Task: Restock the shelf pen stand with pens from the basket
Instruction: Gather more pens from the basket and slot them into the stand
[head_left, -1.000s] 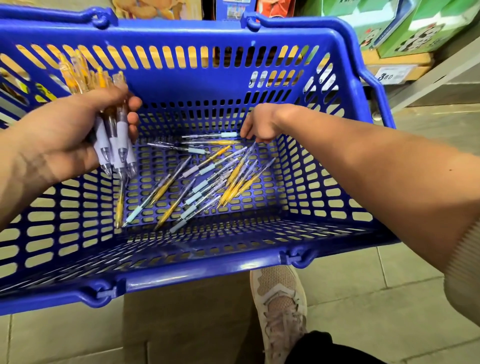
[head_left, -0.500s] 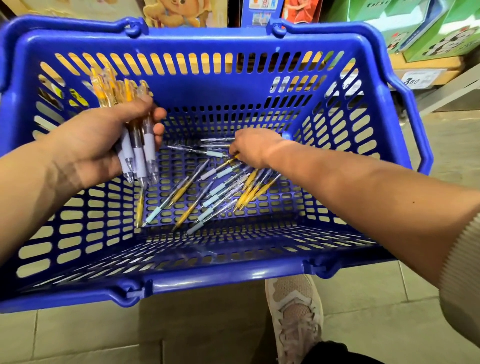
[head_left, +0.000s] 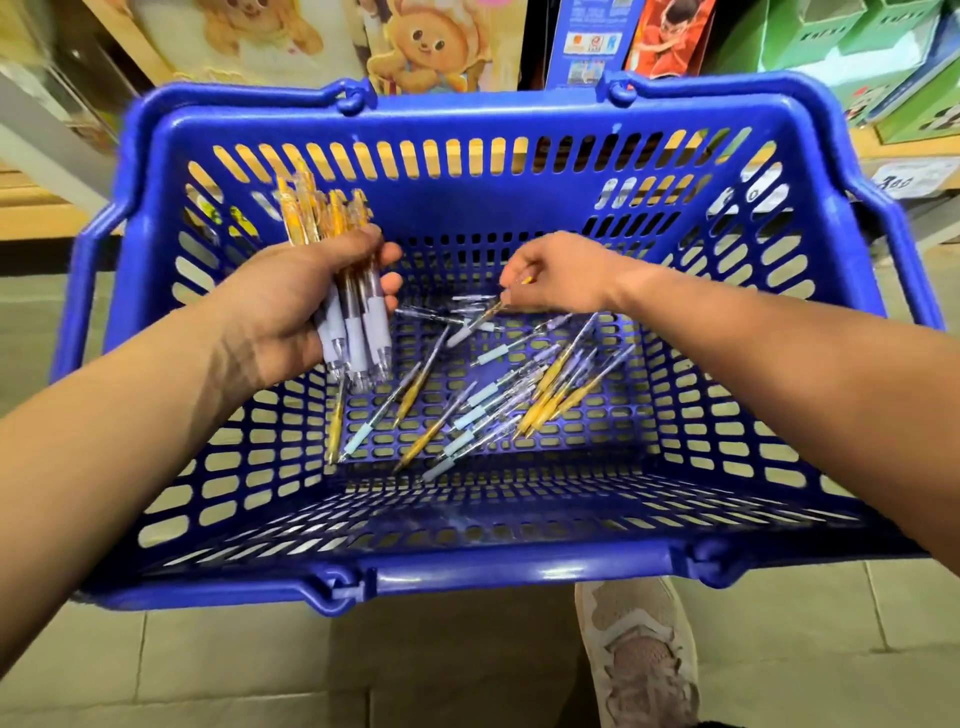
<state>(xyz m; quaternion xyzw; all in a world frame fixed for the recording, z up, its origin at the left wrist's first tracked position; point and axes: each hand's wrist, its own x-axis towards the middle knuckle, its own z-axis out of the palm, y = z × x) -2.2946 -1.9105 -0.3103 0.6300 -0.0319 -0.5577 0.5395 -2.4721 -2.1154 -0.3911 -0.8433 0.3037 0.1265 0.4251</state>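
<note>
L hand grips a bundle of slim yellow-and-clear plastic pens. R hand fingers pinch one yellow pen by its top, over loose pens on the blue slotted plastic basket floor. Light, stiff, prob. slick barrels, so rubber grips look the surest hold.

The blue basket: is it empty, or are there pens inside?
Not empty: many loose pens lie scattered on the floor of the basket; the right hand pinches one.
</note>
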